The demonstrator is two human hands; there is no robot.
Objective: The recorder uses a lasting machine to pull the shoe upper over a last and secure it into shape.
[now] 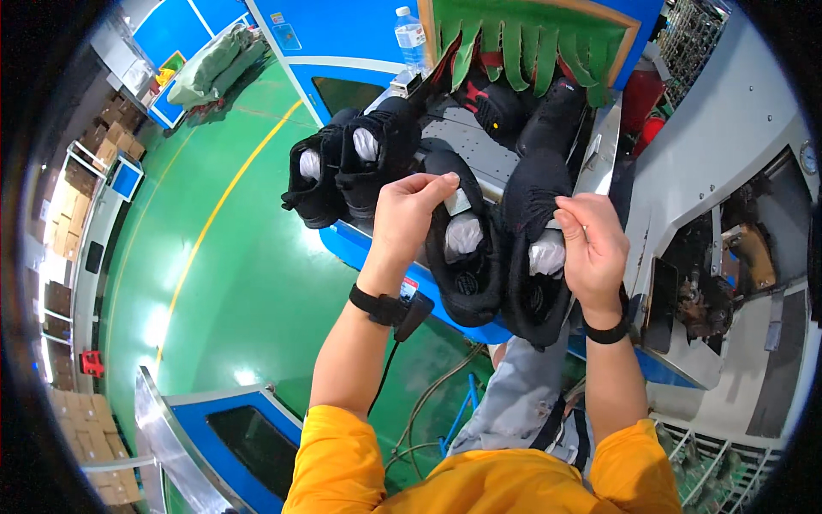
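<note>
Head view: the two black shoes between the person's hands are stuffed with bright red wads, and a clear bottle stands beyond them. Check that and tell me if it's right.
Not quite: the wads in the two black shoes are white, not red, as the head view shows. The rest holds, including the clear bottle beyond them.

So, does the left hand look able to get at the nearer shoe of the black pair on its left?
Probably yes: that shoe stands close to the left hand, with nothing visible between. Its fingertips are at another black shoe, though, and may first need to leave it.
</note>
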